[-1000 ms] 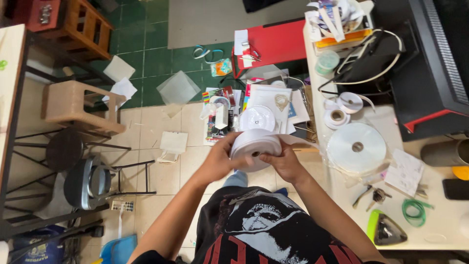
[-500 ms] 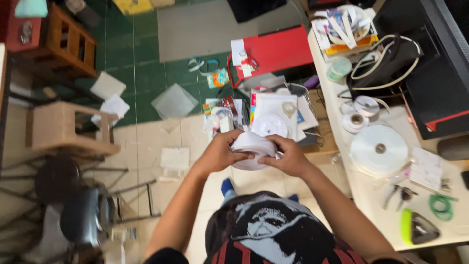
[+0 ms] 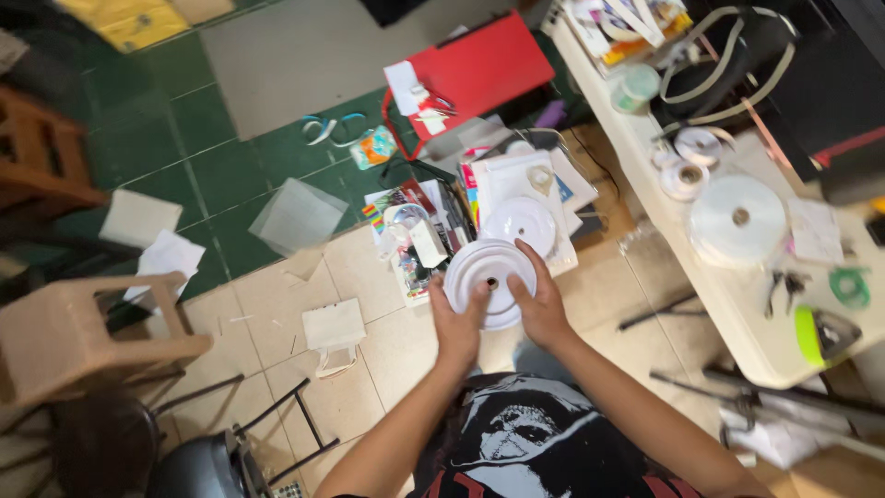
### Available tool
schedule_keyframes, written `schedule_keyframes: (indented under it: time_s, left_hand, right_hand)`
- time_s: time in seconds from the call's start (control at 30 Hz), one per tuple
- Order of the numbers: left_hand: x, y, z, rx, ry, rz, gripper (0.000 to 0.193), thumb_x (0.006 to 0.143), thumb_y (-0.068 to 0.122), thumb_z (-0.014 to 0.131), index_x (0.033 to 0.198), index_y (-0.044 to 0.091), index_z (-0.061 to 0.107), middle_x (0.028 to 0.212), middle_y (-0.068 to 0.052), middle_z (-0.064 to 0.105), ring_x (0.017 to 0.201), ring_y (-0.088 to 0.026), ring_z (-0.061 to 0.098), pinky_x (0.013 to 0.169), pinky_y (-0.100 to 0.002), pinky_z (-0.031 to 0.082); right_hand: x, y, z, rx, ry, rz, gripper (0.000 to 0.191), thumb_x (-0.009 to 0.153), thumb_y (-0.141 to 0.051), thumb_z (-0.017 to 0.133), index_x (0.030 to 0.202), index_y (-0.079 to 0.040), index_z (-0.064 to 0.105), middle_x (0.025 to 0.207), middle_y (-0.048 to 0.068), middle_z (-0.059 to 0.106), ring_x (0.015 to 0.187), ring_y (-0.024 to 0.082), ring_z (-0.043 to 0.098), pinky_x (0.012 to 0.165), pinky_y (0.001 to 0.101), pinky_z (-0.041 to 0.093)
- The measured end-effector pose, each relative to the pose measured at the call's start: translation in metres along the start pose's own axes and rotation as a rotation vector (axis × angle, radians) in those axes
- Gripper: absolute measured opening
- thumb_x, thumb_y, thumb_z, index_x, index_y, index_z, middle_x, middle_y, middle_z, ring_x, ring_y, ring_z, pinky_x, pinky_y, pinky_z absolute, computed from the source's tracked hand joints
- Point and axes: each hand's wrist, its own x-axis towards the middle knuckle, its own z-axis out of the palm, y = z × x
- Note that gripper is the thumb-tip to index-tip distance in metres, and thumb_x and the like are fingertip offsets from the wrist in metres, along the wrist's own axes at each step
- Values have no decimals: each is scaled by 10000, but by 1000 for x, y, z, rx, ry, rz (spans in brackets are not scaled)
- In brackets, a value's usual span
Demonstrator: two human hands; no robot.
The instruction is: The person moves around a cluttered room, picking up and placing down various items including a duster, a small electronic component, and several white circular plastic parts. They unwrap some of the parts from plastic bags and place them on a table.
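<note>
Both hands are up in front of my chest, closed around a round white plastic spool disc with a small centre hole (image 3: 489, 281): my left hand (image 3: 458, 325) grips its lower left edge with the thumb laid across the face, and my right hand (image 3: 542, 304) holds the right edge, fingers curled up along the rim. Half a second ago the disc was tipped away from me and my hands hid most of it; now its flat face is turned up toward me and the hole shows clearly. A second ago I was holding it more as a thick roll seen from the side. Just beyond the disc, on the heap of white papers and booklets on the floor (image 3: 530, 180), lies a second white round disc (image 3: 521, 224), close to the one I hold but apart from it. To my right, on the long pale table (image 3: 737, 318), a large flat white tape roll (image 3: 737, 219) sits with two smaller white rolls (image 3: 690, 166) behind it. Further out on the floor is a red folder (image 3: 484, 69), and to my left a tan plastic stool (image 3: 83, 337).
</note>
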Motion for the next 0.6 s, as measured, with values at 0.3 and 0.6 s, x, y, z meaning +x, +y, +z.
schedule_keyframes:
  time_s: [0.3,0.6]
  left_hand:
    - [32,12,-49,326,-661,146,701,812,161,846,1438,33,560,1278,-186,716,1111,-204,697,966,-335,556]
    - [33,-4,-49,-2,46,267,564,884,110,801,1373,2,539,1229,-129,671,1095,-188,679,966,-332,561]
  right_hand:
    - [12,-29,-28,-373,-447,310,533,916,-246,732,1377,-60,540,1101,74,720,985,179,705,872,325,546]
    - [-9,59,-16,354,-117,501,353,1051,-122,537,1394,-53,581,751,-13,519,558,64,403,497,219,345]
